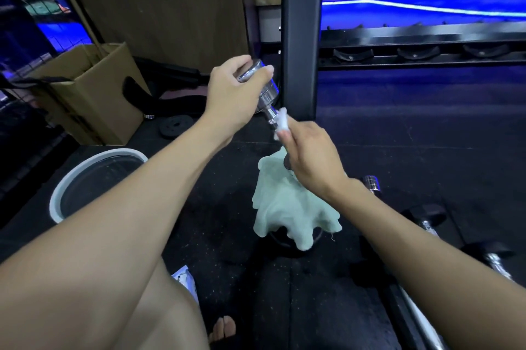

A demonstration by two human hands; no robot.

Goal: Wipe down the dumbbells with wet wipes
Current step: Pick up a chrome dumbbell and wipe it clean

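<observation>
Above the dark floor [227, 207], left hand [230, 93] reaching forward, fingers [257, 75] curled over the upper head of a chrome dumbbell [266, 93], held tilted. Just right, right hand [310, 159] pinching a white wet wipe [281, 120] against the handle. Below, pale green cloth [290, 207] draped over something dark.

There is one view only — a wide-angle camera worn on the person's head, looking forward and steeply down. Both forearms reach in from the bottom corners, and the left hand [232, 88] and right hand [308, 156] meet close to the lens near the middle. Below lies the dark floor [398, 136], a knee and toes at the bottom edge. Towards the top the view takes in a rack post [300, 36] and a cardboard box [94, 93] — straight lines bend near the edges.
</observation>
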